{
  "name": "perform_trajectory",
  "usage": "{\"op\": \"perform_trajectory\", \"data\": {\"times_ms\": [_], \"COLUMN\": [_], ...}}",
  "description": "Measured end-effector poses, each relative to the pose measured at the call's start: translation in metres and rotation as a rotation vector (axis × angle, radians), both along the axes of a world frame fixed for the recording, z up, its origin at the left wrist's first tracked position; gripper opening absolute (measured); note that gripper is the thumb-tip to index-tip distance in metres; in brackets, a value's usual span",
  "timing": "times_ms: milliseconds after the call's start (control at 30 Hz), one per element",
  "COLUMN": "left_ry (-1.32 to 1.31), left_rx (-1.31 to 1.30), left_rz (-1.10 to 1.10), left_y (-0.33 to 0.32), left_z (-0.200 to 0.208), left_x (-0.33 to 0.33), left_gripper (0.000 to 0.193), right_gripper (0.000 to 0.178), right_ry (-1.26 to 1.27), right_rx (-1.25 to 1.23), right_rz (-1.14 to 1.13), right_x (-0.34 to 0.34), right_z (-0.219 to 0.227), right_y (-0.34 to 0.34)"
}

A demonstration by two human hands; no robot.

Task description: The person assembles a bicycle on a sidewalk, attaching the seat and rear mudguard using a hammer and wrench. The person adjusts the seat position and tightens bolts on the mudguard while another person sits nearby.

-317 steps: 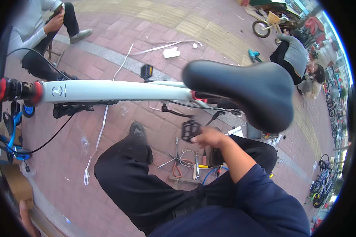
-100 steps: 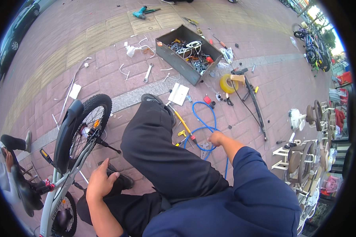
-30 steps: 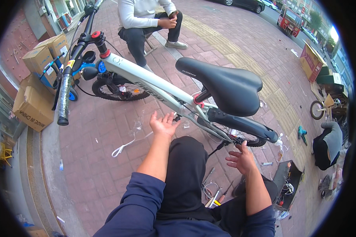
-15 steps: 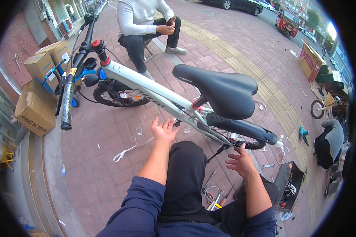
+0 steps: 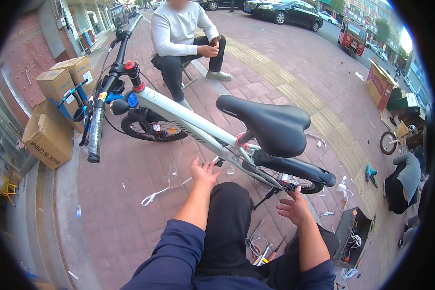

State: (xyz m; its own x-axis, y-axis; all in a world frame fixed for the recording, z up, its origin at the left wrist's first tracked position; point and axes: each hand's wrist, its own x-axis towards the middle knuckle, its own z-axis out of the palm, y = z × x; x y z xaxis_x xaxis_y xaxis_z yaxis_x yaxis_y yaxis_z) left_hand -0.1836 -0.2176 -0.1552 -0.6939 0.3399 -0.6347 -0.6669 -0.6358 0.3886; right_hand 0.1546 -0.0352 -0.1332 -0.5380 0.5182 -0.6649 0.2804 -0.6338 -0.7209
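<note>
A pale grey-green bicycle (image 5: 188, 123) stands across in front of me, handlebar to the left and black saddle (image 5: 270, 123) to the right. Palm up with its fingers spread, my left hand (image 5: 205, 175) is beside a small black part (image 5: 219, 163) below the frame; whether it touches is unclear. My right hand (image 5: 295, 205) is also open, its thumb pointing up close to the rear wheel's hub (image 5: 290, 186); contact there cannot be made out. Below the hub, a black kickstand (image 5: 266, 198) slants down. A black mudguard (image 5: 295, 166) covers the rear wheel.
A seated person (image 5: 181, 38) in a white top faces me beyond the bicycle. Tools (image 5: 263, 251) lie by my knees, near an open toolbox (image 5: 355, 237). Cardboard boxes (image 5: 48, 137) stand at left; a teal power drill (image 5: 370, 175) and a white strap (image 5: 152, 198) lie on the paving.
The view has tilted up slightly, so the bicycle and surroundings sit lower in the picture. Both hands keep nearly the same open pose beside the bicycle.
</note>
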Motion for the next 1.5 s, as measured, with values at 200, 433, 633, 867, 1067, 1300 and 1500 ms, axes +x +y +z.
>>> {"op": "perform_trajectory", "data": {"times_ms": [200,433,633,867,1067,1300,1500], "left_ry": [-0.017,0.023,0.125,0.407,0.416,0.512,1.134], "left_rx": [0.025,0.009,-0.158,-0.084,-0.100,-0.256,-0.387], "left_rz": [0.003,-0.036,-0.067,-0.351,-0.414,-0.729,-1.097], "left_y": [0.001,0.000,0.002,0.035,0.079,0.120,0.131], "left_z": [0.007,0.012,0.024,0.106,0.129,0.110,0.085], "left_x": [0.005,0.010,0.005,0.037,0.071,0.118,0.174], "left_gripper": [0.090,0.088,0.056,0.022,0.024,0.030,0.047], "right_gripper": [0.092,0.091,0.093,0.092,0.088,0.087,0.065], "right_ry": [0.016,0.029,0.034,0.043,0.050,0.036,-0.004], "right_rx": [0.015,0.024,0.033,0.053,0.058,0.083,0.214], "right_rz": [-0.006,-0.019,-0.005,-0.038,-0.068,-0.090,0.060], "right_x": [0.001,0.007,0.005,0.009,0.009,0.019,0.016], "right_z": [0.001,0.003,0.007,0.011,0.015,0.022,0.036], "right_y": [-0.001,0.000,-0.003,0.000,0.000,0.003,-0.004]}}
